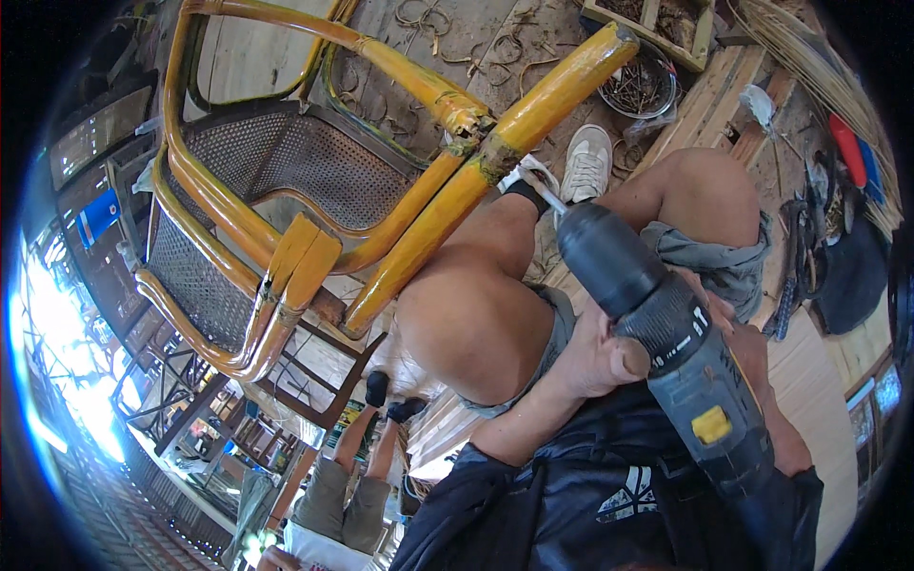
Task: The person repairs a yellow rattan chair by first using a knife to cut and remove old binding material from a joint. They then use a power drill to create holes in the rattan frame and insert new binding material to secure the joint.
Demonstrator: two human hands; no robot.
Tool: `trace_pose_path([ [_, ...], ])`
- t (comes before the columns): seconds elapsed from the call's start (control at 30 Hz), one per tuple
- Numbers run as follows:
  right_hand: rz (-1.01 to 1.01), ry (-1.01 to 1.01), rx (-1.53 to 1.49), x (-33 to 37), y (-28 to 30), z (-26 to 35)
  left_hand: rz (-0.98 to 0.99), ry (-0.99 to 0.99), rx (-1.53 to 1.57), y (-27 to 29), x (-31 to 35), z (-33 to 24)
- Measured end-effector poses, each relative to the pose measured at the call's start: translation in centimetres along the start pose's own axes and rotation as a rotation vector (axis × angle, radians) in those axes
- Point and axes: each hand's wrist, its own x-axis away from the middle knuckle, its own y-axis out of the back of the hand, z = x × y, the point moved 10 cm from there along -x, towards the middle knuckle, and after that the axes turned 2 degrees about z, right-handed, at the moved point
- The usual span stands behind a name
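A black and grey power drill with a yellow switch is in front of my body, its chuck pointing up and left. My left hand is closed against the drill's side just behind the chuck, thumb bent. Mostly hidden behind the drill body, my right hand grips it from the other side. The metal bit points toward a glossy yellow pole of a tilted chair frame; I cannot tell whether its tip touches. The chair has woven cane panels, and its rails meet at a rough joint.
Past my shoes stand a metal bowl of small brown pieces and a wooden tray. Hand tools and long thin strips lie right. Curled strips litter the floor. Another person's legs show lower left.
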Motion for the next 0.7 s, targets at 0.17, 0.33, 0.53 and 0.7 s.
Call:
trace_pose_path([
  [0.17, 0.005, 0.05, -0.066, 0.3, 0.6, 0.4, 0.009, 0.014, 0.047, 0.0, 0.3, 0.1],
  [0.33, 0.08, -0.032, 0.02, 0.0, 0.3, -0.4, -0.011, 0.077, 0.08, 0.4, -0.1, 0.2],
  [0.53, 0.078, -0.034, 0.024, -0.3, 1.3, 0.2, -0.11, 0.062, 0.243, 0.3, -0.2, 0.3],
  [0.7, 0.104, -0.056, -0.003, -0.4, 1.9, 0.0, -0.095, 0.066, 0.28, 0.4, -0.4, 0.3],
])
